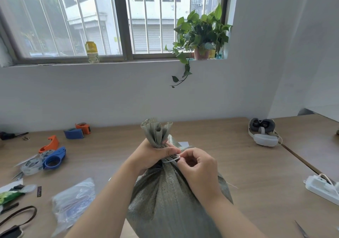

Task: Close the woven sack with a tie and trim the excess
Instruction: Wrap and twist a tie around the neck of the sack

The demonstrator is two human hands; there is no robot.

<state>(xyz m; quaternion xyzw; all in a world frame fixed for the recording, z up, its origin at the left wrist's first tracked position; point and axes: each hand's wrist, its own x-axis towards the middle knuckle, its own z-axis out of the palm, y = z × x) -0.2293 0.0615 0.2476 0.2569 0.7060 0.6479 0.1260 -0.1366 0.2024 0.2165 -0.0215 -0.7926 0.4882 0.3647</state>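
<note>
A grey-green woven sack (165, 197) stands upright on the wooden table (247, 164), its mouth gathered into a bunch at the top. My left hand (152, 153) grips the gathered neck just below the flared opening. A thin white tie (171, 159) wraps around the neck under that hand. My right hand (197, 166) pinches the tie's end between thumb and fingers, right beside the neck. A pair of scissors (302, 230) shows its tip at the bottom right edge.
Orange and blue tape dispensers (53, 157) and tape rolls lie at the left. A clear plastic bag (73, 201) sits left of the sack. A headset (263, 132) and a white power strip (322, 187) are at the right. A wall with a window stands behind the table.
</note>
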